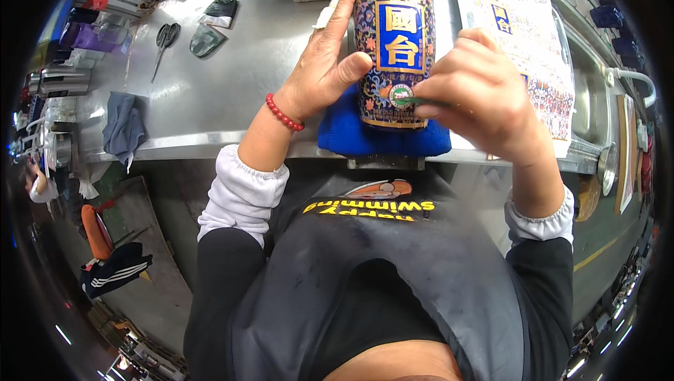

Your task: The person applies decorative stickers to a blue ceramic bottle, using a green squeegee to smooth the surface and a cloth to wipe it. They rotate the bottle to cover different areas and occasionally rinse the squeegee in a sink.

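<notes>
A blue bottle (pixel 395 37) with a floral pattern and gold-edged label lies on a blue cushion (pixel 382 141), its neck pointing away from me. My left hand (pixel 324 65) rests along the bottle's left side, fingers stretched out and thumb spread onto its edge. A small white piece shows behind those fingers. With bent fingers, my right hand (pixel 481 93) pinches a thin green tool (pixel 425 101). Its tip meets a round green-and-white sticker (pixel 401 95) low on the bottle. The tool's other end is hidden in my palm.
The steel worktop (pixel 232 79) carries scissors (pixel 165 44), a dark green patterned piece (pixel 207 40) and a grey cloth (pixel 125 127). Patterned printed sheets (pixel 554 93) lie at right, beside a sink (pixel 588 93). Blue bottles (pixel 611 19) stand at the far right.
</notes>
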Tool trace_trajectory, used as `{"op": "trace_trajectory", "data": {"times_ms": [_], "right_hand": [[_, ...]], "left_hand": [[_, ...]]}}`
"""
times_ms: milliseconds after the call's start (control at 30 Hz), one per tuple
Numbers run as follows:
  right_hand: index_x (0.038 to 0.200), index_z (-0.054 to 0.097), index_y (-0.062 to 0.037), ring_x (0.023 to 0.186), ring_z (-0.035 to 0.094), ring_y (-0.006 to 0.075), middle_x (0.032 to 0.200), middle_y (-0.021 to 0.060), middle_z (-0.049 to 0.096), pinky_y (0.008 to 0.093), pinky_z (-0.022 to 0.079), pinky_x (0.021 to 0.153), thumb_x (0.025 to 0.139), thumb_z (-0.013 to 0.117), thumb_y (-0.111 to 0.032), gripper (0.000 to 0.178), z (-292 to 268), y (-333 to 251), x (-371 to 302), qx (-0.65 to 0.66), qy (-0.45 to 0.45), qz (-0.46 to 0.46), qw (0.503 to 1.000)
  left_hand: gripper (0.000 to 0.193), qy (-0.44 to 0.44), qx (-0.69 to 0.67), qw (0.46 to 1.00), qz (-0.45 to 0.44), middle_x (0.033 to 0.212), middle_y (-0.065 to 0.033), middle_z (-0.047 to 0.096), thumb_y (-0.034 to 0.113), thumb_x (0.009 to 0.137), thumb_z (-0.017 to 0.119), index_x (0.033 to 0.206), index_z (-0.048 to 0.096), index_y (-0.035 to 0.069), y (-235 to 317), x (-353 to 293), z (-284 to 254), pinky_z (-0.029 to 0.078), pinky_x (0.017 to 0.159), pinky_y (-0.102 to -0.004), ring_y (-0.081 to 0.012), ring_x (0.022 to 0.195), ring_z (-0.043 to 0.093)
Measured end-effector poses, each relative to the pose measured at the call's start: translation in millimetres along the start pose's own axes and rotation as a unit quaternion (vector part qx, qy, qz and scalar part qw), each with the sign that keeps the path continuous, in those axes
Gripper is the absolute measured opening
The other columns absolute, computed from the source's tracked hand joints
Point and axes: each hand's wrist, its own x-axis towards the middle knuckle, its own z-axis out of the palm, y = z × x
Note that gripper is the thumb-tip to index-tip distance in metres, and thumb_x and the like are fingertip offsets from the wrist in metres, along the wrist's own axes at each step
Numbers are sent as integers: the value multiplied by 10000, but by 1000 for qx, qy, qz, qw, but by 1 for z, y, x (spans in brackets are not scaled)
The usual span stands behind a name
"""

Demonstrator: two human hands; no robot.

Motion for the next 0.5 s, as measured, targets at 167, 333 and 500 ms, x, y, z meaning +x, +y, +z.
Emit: {"op": "trace_trajectory", "data": {"times_ms": [167,333,500], "right_hand": [[1024,638,-22,731,562,56,805,-5,620,230,460,656,980,666,-179,165,-1,5,-26,132,118,304,936],[1010,660,-65,794,615,136,903,22,648,288,468,730,857,755,-78,180,0,6,7,22,134,176,975],[959,697,-77,836,601,240,920,51,610,399,440,853,667,827,-97,319,5,-6,12,-109,54,-5,993]], "left_hand": [[1247,-29,94,994,41,1577,-336,321,798,810,637,1606,164,-36,8,-8,0,257,1220,-466,-459,1491,308],[1264,-51,61,996,43,1605,-327,270,765,799,685,1615,142,-32,8,-13,1,227,1227,-486,-464,1503,270],[1271,-72,32,996,36,1631,-305,236,760,797,692,1631,106,0,4,-12,-3,206,1237,-476,-453,1519,241]]}}
